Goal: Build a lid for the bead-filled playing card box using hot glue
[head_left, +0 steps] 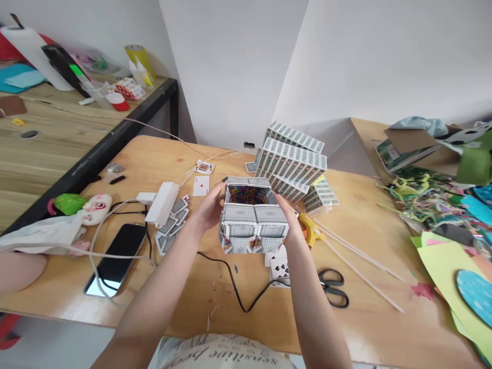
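Between my two hands, above the table, I hold a box built from folded playing cards. Its top has an opening that shows a colourful inside. My left hand grips its left side, and my right hand grips the right side, with most fingers hidden behind it. Below the box lie loose playing cards and a black cable. A yellow hot glue gun rests just right of my right hand, and black-handled scissors lie by my right forearm.
Stacked card packs stand behind the box. A white power strip, scattered cards and a phone lie left. Glue sticks, coloured paper and a pile of craft scraps occupy the right.
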{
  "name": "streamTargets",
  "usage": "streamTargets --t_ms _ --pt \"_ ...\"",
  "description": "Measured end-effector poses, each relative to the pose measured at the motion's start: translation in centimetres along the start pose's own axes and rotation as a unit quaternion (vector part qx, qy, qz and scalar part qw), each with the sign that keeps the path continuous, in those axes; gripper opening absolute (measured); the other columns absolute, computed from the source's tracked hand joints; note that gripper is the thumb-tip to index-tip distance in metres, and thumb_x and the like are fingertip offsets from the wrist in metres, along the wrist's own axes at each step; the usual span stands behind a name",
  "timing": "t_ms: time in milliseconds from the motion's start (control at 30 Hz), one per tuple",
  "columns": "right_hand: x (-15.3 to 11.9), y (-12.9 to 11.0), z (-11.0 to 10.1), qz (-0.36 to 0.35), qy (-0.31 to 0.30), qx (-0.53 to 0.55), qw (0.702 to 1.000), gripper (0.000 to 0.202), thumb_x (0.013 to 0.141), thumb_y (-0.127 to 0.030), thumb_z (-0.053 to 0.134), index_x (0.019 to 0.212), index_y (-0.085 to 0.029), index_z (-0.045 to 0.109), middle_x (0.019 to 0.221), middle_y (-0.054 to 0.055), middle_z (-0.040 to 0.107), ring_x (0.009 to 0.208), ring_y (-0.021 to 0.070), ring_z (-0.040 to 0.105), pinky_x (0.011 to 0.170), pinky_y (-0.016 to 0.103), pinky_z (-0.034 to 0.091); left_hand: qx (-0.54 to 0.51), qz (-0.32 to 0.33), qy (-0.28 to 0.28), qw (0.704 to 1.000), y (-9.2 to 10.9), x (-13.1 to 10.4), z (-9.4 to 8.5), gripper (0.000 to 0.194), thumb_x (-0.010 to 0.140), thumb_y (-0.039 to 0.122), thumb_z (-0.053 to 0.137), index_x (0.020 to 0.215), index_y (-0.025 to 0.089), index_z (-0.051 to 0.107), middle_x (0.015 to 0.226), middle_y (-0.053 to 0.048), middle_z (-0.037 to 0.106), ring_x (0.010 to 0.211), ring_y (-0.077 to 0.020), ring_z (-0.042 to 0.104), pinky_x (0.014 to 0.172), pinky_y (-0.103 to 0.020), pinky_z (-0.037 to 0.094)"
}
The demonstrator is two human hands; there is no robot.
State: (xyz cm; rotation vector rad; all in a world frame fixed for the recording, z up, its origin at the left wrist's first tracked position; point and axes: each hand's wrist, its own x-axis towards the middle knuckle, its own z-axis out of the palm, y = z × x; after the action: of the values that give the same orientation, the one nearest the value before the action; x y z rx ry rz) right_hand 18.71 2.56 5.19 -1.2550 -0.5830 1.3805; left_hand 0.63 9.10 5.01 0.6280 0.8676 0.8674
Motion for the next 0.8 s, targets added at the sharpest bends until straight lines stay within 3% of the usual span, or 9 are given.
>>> streamTargets --t_ms 167,300,500,667,800 --pt "-0.7 -0.5 0.4 -0.015 0.029 -0.04 0.999 0.039 0.075 -0.049 0.056 0.102 -0.022 0.064 0.112 0.003 0.067 0.102 0.0248 0.062 0.087 0.038 0.05 0.039 0.013 -0.019 0.999 -0.1 0.8 -0.3 0.04 0.08 0.049 0.054 0.11 0.023 0.059 0.087 -0.002 0.07 0.09 -0.0251 0.064 0.072 -0.034 0.051" --pt "-1.1 -1.0 0.8 -0.041 0.024 -0.075 0.996 0.042 0.075 -0.051 0.054 0.103 -0.021 0.065 0.109 0.005 0.068 0.101 0.026 0.063 0.086 0.039 0.05 0.045 -0.003 -0.042 0.998 -0.5 1.4 -0.7 0.042 0.079 0.052 0.053 0.105 0.02 0.061 0.083 -0.002 0.071 0.085 -0.0256 0.066 0.072 -0.035 0.051" --pt "-1.1 -1.1 0.9 -0.046 0.016 -0.077 0.996 0.038 0.076 -0.048 0.054 0.101 -0.022 0.066 0.107 0.005 0.069 0.101 0.0256 0.063 0.085 0.039 0.049 0.04 -0.086 -0.045 0.994 -0.6 1.8 -1.0 0.042 0.078 0.052 0.046 0.098 0.019 0.063 0.074 -0.001 0.071 0.074 -0.0236 0.067 0.064 -0.032 0.051" --pt "-1.3 -1.1 1.0 -0.051 0.019 -0.076 0.996 0.035 0.077 -0.047 0.055 0.098 -0.021 0.066 0.105 0.004 0.069 0.1 0.0249 0.062 0.084 0.037 0.049 0.064 -0.109 0.028 0.992 0.6 -0.2 0.8 0.036 0.076 0.05 0.048 0.09 0.02 0.063 0.067 0.0 0.069 0.071 -0.0222 0.065 0.059 -0.028 0.05" --pt "-1.6 -1.2 1.1 -0.047 0.013 -0.075 0.996 0.038 0.077 -0.05 0.054 0.1 -0.021 0.066 0.102 0.004 0.07 0.098 0.025 0.062 0.08 0.037 0.05 0.101 -0.077 0.085 0.988 1.3 -2.5 2.5 0.032 0.074 0.046 0.053 0.087 0.019 0.062 0.065 0.001 0.066 0.071 -0.021 0.064 0.059 -0.027 0.049"
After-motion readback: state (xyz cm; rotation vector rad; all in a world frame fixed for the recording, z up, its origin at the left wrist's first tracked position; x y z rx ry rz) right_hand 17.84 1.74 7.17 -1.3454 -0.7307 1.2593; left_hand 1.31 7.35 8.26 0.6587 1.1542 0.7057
